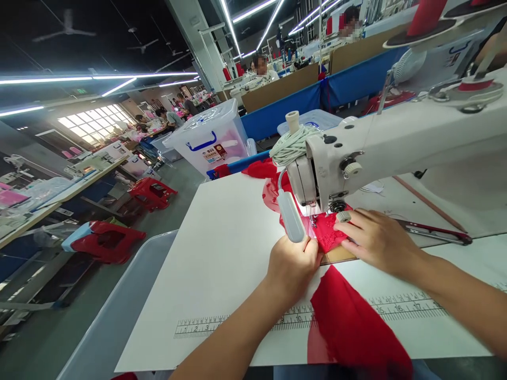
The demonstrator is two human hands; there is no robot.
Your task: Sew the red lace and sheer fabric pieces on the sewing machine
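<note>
While hands pinch red lace (330, 235), sewing machine (396, 142) overhead

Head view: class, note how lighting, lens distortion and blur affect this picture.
Head view: ceiling strip lights glare white; the wide lens bends them and the table edge; the sewing machine looms large; hands and red fabric look sharp; distant workers are blurred.

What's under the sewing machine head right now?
Under the sewing machine head lies red lace fabric, pinned flat by the right hand; the left hand grips its near edge. The needle point and presser foot are hidden behind the grey lamp.
</note>
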